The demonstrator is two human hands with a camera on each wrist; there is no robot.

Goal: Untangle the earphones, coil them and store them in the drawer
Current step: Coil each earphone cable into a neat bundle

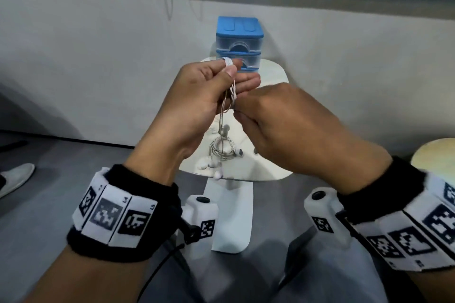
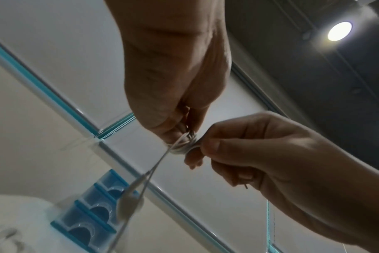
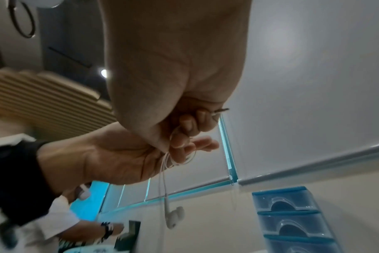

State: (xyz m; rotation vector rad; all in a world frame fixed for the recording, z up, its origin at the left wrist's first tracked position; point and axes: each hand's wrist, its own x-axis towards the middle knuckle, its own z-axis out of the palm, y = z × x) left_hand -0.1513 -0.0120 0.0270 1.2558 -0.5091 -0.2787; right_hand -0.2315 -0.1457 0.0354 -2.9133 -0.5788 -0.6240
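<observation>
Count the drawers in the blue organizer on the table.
3, stacked in the blue organizer: top drawer, middle drawer, bottom drawer, cut off by the frame edge. In the head view the hands hide the lowest.

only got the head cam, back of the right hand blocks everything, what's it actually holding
Observer: In the right wrist view the right hand is curled round the earphone cable, with the metal plug jutting out past its fingers.
Operator: where's the earbud end
Observer: One earbud hangs free on the cable below both hands.
Operator: and the coil
Observer: In the left wrist view the loops are wound round the fingertips of the left hand.
</observation>
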